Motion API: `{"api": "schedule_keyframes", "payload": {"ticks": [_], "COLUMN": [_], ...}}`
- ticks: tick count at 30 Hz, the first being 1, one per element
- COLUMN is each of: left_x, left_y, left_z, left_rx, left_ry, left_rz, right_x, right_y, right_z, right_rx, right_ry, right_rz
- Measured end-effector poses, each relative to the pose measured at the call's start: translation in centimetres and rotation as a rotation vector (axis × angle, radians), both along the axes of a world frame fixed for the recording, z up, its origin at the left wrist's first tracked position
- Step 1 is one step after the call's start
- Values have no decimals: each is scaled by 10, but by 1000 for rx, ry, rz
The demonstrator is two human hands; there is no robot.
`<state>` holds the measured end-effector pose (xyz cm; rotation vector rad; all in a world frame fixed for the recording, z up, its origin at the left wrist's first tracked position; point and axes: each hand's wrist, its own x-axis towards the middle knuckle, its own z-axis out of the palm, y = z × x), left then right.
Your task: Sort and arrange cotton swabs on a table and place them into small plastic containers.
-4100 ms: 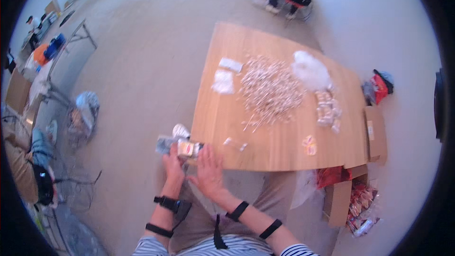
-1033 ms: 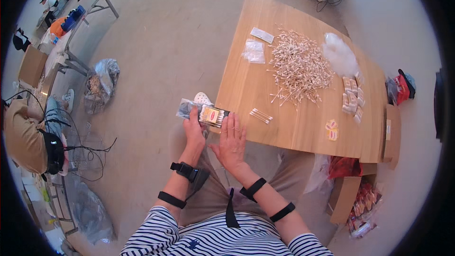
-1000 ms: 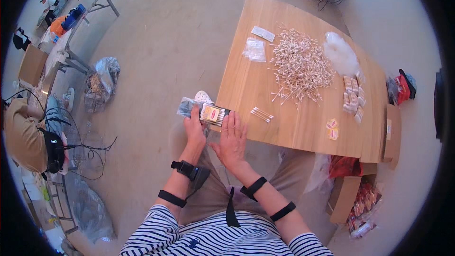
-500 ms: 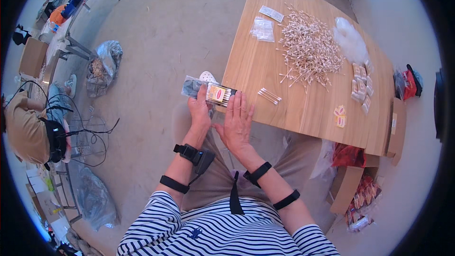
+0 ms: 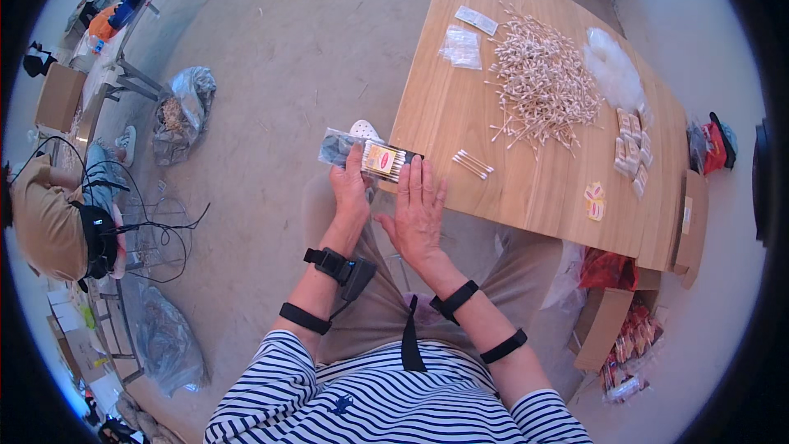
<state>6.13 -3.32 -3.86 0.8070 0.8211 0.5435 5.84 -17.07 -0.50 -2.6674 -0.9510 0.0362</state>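
Note:
A clear plastic bag of cotton swabs [image 5: 370, 156] with a yellow and red card inside is held just off the table's near left corner. My left hand [image 5: 351, 191] is closed on it, thumb on top, and the bag's loose end sticks out to the left. Against its right end lies my right hand [image 5: 417, 218], fingers stretched flat and holding nothing. A black edge shows there beyond the fingertips; its kind is unclear. To the right, a few loose swabs [image 5: 472, 164] lie on the wooden table [image 5: 526, 201].
A large swab heap [image 5: 546, 78] covers the table's middle. Around it are flat clear bags [image 5: 462, 47], a white plastic bundle [image 5: 612, 70], filled swab packs [image 5: 631, 141] and yellow cards [image 5: 594, 201]. An open carton [image 5: 604, 329] stands below right. Another person [image 5: 53, 222] is at left.
The view has shifted slightly, so the table and the hands sit a little further right. Both hands keep nearly the same pose at the swab bag.

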Motion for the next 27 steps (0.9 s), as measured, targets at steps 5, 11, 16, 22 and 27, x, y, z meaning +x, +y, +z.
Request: {"api": "schedule_keyframes", "payload": {"ticks": [5, 11, 16, 22, 27], "left_x": [1, -22, -52, -46, -14], "left_y": [-2, -2, -29, -72, -95], "left_z": [7, 7, 34, 49, 65], "left_rx": [-25, -170, -172, 549, 1388], "left_ry": [14, 35, 172, 196, 79], "left_rz": [26, -156, -242, -614, -742], "right_x": [-1, 4, 47, 84, 92], "right_y": [-1, -10, -59, -86, -90], "right_z": [0, 4, 21, 9, -2], "right_rx": [-25, 26, 338, 293, 329], "right_ry": [-15, 30, -130, -182, -136], "right_rz": [0, 15, -123, -215, -215]}}
